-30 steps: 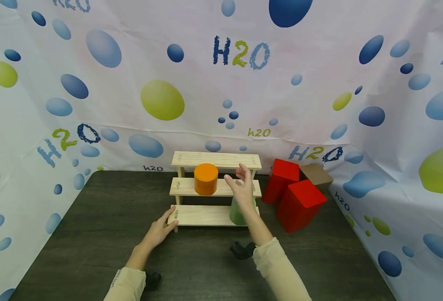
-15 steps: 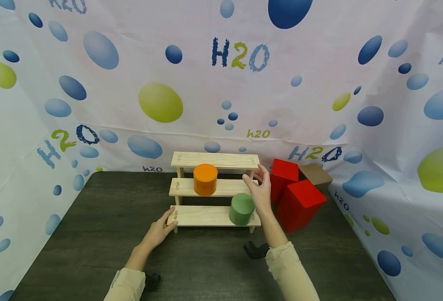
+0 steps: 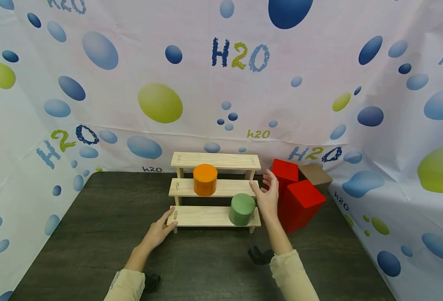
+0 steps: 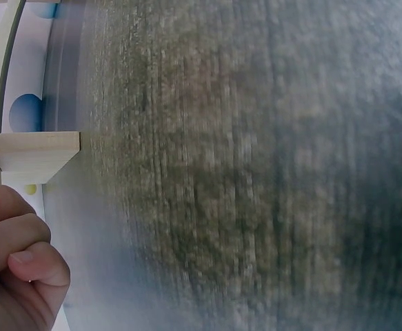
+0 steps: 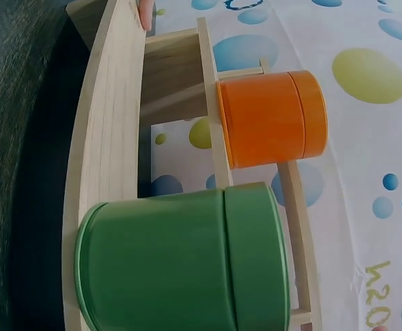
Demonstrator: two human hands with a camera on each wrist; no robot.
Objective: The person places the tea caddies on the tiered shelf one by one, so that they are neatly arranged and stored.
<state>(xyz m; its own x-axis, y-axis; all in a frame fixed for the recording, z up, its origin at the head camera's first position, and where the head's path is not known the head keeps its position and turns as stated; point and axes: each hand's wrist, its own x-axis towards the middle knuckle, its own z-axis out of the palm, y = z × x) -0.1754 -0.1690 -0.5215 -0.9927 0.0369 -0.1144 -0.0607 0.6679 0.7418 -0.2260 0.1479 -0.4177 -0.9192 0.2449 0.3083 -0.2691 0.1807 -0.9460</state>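
White cloth (image 3: 259, 104) printed with blue and green spots is hung behind a dark table (image 3: 75, 234), on which a three-step wooden shelf (image 3: 215, 160) is set between the two grips. By the left grip (image 3: 156, 233) the left end of the lowest board (image 3: 199, 215) is held, its fingers curled about the wood. By the right grip (image 3: 267, 198) nothing is held: thumb and fingers are parted and bent just beside the right end of the middle board (image 3: 230, 189); whether the wood is touched there cannot be told.

On the lowest board, just left of the right grip and nearer the front, a green jar (image 3: 242, 210) is placed; on the middle board, further left of that grip, an orange jar (image 3: 205, 182) is carried. If the shelf were pulled or lifted by the left grip alone, it could be skewed, and both jars slid or tipped. By a careless sweep of the right grip the green jar could be knocked, or the red boxes (image 3: 304, 200) to its right shoved against the brown box (image 3: 315, 175).

Crosswise, from left grip toward right, the shelf's long axis is laid, its highest step turned to the cloth. Both jars are stood upright, lids up.
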